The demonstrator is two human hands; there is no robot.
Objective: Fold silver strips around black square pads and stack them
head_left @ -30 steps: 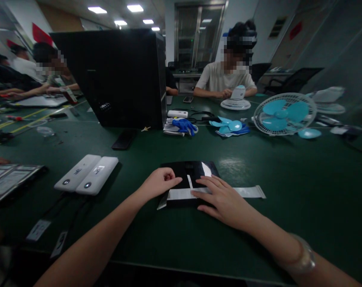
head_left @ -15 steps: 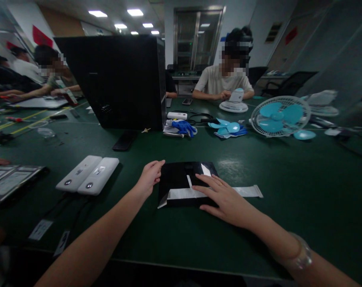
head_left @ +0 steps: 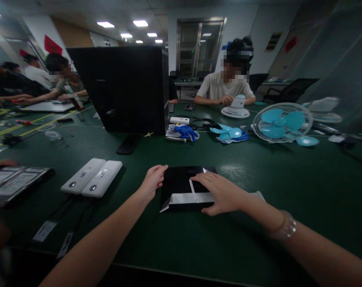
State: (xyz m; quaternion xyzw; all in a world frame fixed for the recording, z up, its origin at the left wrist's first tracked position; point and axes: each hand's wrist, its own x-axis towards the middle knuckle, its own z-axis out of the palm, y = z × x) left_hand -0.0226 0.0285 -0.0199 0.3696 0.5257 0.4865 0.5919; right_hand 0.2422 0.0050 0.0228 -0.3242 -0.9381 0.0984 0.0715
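Observation:
A flat black panel (head_left: 176, 181) lies on the table in front of me, with a wide silvery-white flat ribbon cable (head_left: 181, 198) running across its near part. From this cable a thin white strip (head_left: 192, 186) points away from me. My left hand (head_left: 153, 181) is closed at the panel's far left corner, thumb and index finger pinching its edge. Over the right half arches my right hand (head_left: 222, 193), fingers apart and thumb by the near edge. It covers part of the ribbon cable, whose end (head_left: 260, 195) sticks out beyond the wrist.
Two white power banks (head_left: 101, 179) with cords lie to my left, beside a metal-framed device (head_left: 19, 181). Further back are a black computer case (head_left: 123, 89), a phone (head_left: 127, 144), blue gloves (head_left: 186, 132), fan blades (head_left: 227, 131) and a fan (head_left: 279, 121). A person (head_left: 228, 85) sits opposite.
My right hand has shifted slightly left and drawn its fingers into an arch over the panel. My left hand stays at the corner. The view has tipped up a little.

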